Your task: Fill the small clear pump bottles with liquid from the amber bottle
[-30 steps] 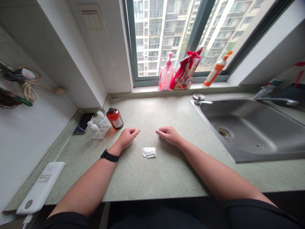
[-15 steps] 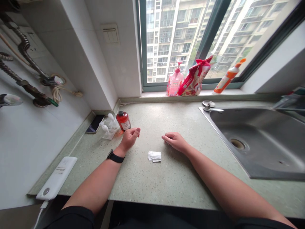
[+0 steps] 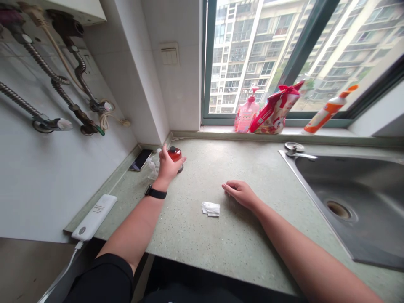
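My left hand (image 3: 170, 167) is spread around a red bottle with a black cap (image 3: 174, 154), thumb on its right side and fingers on its left. The hand hides much of the bottle, and I cannot tell how firmly they touch. Partly behind that hand are clear plastic pieces (image 3: 152, 169). My right hand (image 3: 239, 192) rests on the counter, fingers curled in, with nothing seen in it. A folded white tissue (image 3: 211, 209) lies on the counter between my forearms, nearest to the right hand.
The speckled green counter (image 3: 195, 244) holds a phone (image 3: 140, 160) and a white power strip (image 3: 94, 216) on the left. A steel sink (image 3: 325, 185) is on the right. On the windowsill stand a pink pump bottle (image 3: 246, 115), a red bag (image 3: 276, 110) and an orange-white bottle (image 3: 328, 111).
My left hand has gone from a closed fist in front of the red bottle to spread fingers around it. The view has shifted left; my right hand stays curled on the counter.
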